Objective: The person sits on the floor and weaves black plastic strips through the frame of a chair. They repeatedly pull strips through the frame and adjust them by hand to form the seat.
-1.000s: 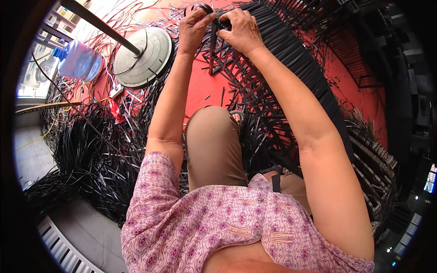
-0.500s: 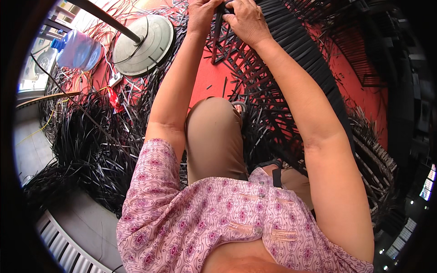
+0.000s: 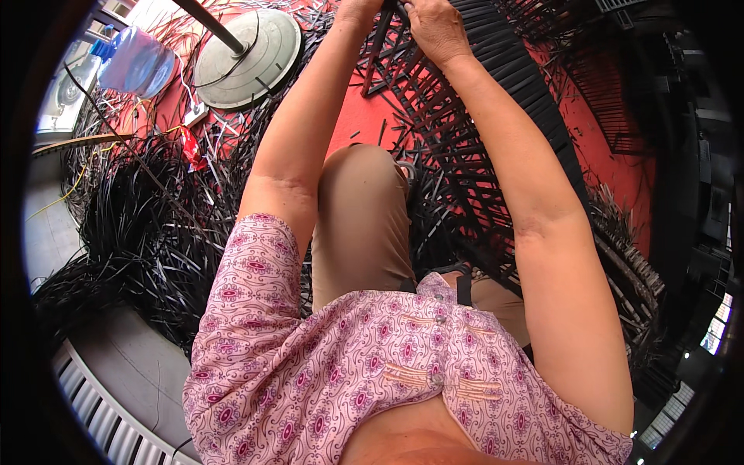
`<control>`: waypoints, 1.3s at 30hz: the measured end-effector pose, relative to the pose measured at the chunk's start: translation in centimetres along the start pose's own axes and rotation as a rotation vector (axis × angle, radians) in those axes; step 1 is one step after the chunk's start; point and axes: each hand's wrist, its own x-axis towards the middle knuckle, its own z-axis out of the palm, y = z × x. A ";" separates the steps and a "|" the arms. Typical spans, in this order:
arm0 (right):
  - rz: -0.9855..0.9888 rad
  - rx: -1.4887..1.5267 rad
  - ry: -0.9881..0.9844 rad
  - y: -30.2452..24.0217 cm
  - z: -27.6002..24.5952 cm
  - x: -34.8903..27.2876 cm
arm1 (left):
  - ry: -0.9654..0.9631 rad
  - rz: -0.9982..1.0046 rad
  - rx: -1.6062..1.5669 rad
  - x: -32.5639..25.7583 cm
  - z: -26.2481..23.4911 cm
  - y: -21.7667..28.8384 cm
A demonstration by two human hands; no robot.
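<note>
Both hands sit at the very top edge of the head view, close together on the black weave (image 3: 457, 147). My right hand (image 3: 435, 27) is curled over the strips with its fingers folded down on them, gripping the weave's upper part. My left hand (image 3: 358, 9) is mostly cut off by the frame edge; it touches the same strips just beside the right, but I cannot tell whether its fingers are closed on anything.

The weave is a lattice of flat black strips lying on the red floor (image 3: 353, 116), running from the hands down and to the right past my right forearm. My bent knee (image 3: 360, 209), in tan cloth, rises between the two forearms, just left of the weave.

Loose black strips (image 3: 132, 232) lie in a thick heap to the left, well apart from the hands. Beyond them, at upper left, a round grey base (image 3: 252, 58) with a dark pole stands on the floor, and a clear water jug (image 3: 136, 62) lies farther left, near it. A white grille (image 3: 93, 403) shows at lower left.
</note>
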 end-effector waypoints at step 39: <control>0.022 -0.310 -0.065 -4.6 -6.9 -4.4 | 0.146 0.168 -0.419 0.3 1.7 -1.0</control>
